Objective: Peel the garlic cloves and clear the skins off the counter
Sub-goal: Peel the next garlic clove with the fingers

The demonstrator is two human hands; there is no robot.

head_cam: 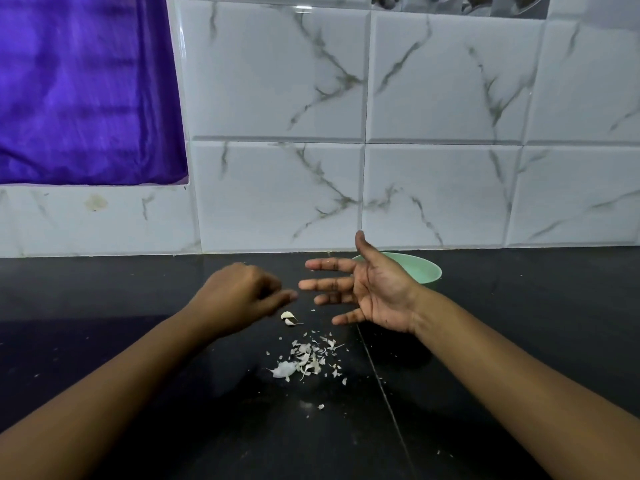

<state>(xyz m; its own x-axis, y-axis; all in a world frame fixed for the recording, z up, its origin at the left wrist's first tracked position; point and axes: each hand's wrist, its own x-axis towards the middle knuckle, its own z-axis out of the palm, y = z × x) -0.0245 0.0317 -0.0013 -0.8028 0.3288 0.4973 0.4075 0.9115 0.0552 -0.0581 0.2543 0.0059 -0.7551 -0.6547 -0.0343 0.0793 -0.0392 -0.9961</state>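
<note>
Right hand (377, 296) released: palm showing, fingers spread, nothing in it. It hovers in front of the bowl (427, 271), which sits near the worktop's back edge.

Left hand (242, 296) is blurred, fingers curled down. I cannot tell if it pinches anything.

A clove (289, 319) lies on the worktop (519, 341) just under my left fingertips, toward the back edge. It may still be partly skinned.

Skins (308, 358) lie in a loose heap nearer the front edge, with strays beyond it.

Risks:
- The skins look feather-light, so a fast sweep or passing forearm could scatter them wider.
- The worktop seam runs just right of the heap, and flakes may lodge in it.
- A careless sweep could take the clove along with the waste.
</note>
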